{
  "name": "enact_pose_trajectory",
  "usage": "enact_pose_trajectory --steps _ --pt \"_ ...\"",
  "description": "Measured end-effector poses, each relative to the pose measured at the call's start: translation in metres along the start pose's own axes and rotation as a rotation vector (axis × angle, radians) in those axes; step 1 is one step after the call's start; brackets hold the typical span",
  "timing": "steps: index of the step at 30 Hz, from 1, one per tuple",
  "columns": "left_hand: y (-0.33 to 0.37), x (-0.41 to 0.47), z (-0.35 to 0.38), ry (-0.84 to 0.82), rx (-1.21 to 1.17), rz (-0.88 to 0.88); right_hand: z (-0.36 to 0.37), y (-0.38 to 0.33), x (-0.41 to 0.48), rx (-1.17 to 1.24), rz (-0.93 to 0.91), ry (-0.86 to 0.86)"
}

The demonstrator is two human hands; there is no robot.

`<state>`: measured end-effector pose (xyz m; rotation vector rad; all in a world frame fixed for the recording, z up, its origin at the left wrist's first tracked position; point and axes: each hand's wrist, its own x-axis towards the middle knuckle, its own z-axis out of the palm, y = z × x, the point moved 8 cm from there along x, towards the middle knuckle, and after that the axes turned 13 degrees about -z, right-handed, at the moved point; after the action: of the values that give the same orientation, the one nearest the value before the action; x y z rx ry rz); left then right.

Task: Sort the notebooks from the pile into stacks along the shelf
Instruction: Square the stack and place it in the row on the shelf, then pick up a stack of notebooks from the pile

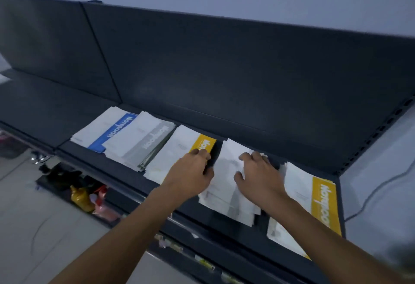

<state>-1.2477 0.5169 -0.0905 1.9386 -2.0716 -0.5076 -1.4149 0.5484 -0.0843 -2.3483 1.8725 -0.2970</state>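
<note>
Head view: on a dark shelf (303,153), the left grip (190,171) clasps the right edge of a yellow-banded notebook stack (177,149) mid-shelf. The right grip (258,174) rests bent-fingered on the blurred white pile (226,171) beside it, toward the shelf's right end; I cannot tell whether it grasps anything.

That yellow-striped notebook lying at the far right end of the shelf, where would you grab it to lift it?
Probably by its near edge, coming from the front. The yellow-striped notebook lies flat on the shelf, with the back panel behind and the end post close on its right, so that edge looks freest for a pinch.
</note>
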Motion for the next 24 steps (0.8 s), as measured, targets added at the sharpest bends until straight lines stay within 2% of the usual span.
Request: enact_pose_trajectory --steps 11,24 --pt "-0.198 0.043 -0.12 0.104 0.029 -0.1 0.032 -0.207 0.134 0.018 -0.236 -0.026" --pt "-0.416 0.038 -0.23 0.26 -0.001 -0.348 0.077 -0.424 0.247 0.077 -0.481 -0.102"
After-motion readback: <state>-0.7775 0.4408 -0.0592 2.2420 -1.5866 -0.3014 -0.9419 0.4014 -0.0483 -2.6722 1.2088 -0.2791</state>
